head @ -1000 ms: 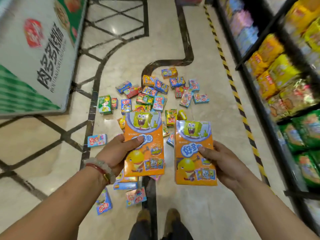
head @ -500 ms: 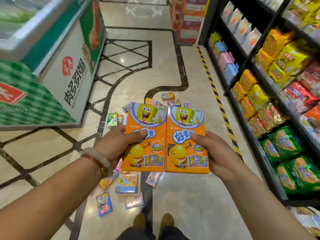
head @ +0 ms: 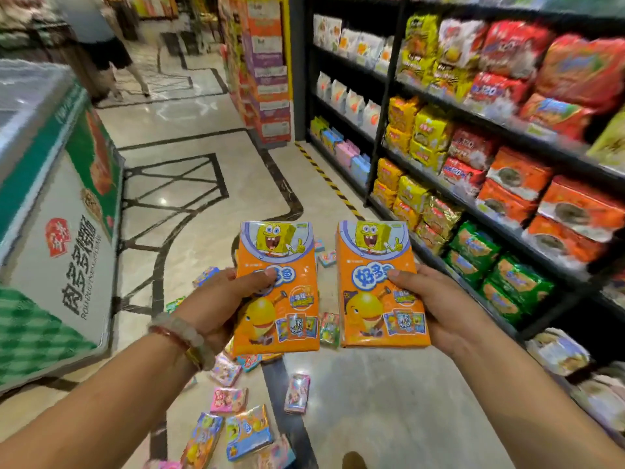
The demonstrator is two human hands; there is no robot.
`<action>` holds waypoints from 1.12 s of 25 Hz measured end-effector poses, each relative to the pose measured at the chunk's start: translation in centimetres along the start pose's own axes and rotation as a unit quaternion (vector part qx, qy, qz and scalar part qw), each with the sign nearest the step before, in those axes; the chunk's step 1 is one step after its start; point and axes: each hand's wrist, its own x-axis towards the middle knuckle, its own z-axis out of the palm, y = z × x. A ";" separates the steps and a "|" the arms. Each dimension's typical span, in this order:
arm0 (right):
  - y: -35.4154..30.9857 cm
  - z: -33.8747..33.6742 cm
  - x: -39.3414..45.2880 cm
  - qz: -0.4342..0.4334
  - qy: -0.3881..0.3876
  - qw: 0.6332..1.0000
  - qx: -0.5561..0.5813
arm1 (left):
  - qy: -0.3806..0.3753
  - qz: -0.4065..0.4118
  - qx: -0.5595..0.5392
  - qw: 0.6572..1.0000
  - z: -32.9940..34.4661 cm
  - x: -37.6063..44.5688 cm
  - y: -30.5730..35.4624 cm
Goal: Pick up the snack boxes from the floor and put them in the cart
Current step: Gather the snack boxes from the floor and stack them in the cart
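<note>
L hand grips one orange box, R hand the other orange box — both upright, side by side, apart; cart not in view, more small boxes on floor.

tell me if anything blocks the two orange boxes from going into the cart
The cart is not in view, so the way to it cannot be judged. The left hand holds one orange box, the right hand the other orange box; open floor lies ahead.

A green-and-white chest freezer stands left, shelves of snack bags right, a bystander beyond
</note>
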 end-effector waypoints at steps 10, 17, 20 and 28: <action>7.2 -3.1 -14.8 -0.065 0.212 0.971 0.086 | -0.183 -0.076 0.078 0.977 3.7 -3.4 -3.0; 11.2 -7.8 -25.5 -0.102 0.359 0.918 0.136 | -0.303 -0.135 0.177 0.927 12.1 -6.5 -7.3; 13.3 -10.1 -31.2 -0.119 0.408 0.890 0.163 | -0.364 -0.153 0.215 0.893 16.9 -9.1 -10.0; 20.6 -15.6 -49.9 -0.170 0.541 0.788 0.241 | -0.498 -0.220 0.286 0.788 30.3 -23.0 -21.0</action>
